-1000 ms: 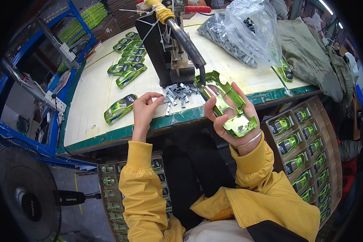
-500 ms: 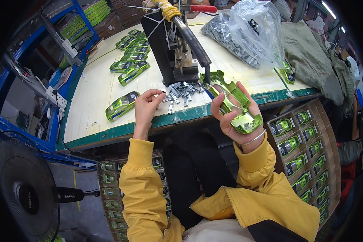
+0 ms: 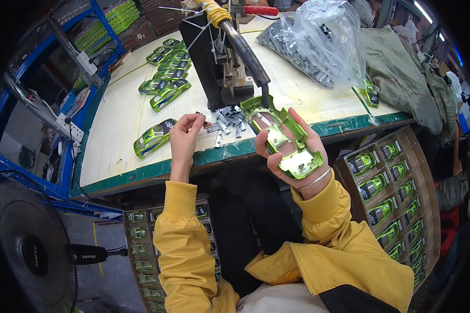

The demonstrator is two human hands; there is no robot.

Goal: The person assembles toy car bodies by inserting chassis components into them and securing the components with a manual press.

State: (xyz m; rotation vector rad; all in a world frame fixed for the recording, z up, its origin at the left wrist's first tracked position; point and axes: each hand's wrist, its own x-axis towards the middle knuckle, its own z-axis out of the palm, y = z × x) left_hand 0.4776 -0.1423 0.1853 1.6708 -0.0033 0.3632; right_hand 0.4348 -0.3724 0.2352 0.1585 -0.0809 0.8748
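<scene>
- A green car shell is held above the front edge of the surface, its hollow inside turned up.
- It is cradled by the right hand, the grip part-curled around its sides.
- By the left hand, the grip is closed to a pinch; a small dark piece is held at the fingertips.
- Small metal pieces are heaped between the hands, at the foot of a black press.
- A car body is placed just left of the left hand; more bodies are grouped farther back.
- Grey parts are contained in a clear bag at the back right.
- Similar cars are packed in a cardboard tray below, at right.
</scene>
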